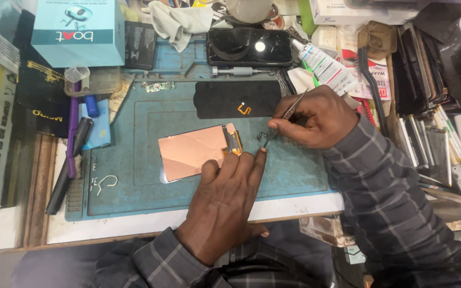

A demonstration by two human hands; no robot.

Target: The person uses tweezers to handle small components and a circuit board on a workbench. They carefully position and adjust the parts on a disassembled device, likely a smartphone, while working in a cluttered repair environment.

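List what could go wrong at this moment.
1. The tweezers in the right hand grip a tiny dark part; it could spring away and vanish into the bench clutter.
2. The left hand presses on the copper-backed screen panel beside its orange flex connector, which might crease.

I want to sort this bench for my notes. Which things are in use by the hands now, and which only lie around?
In use:
- tweezers in the right hand
- tiny dark part at the tweezers' tip
- copper-backed screen panel under the left hand
- blue work mat

Lying about:
- black phone
- black cover
- glue tube
- light blue box
- small circuit board
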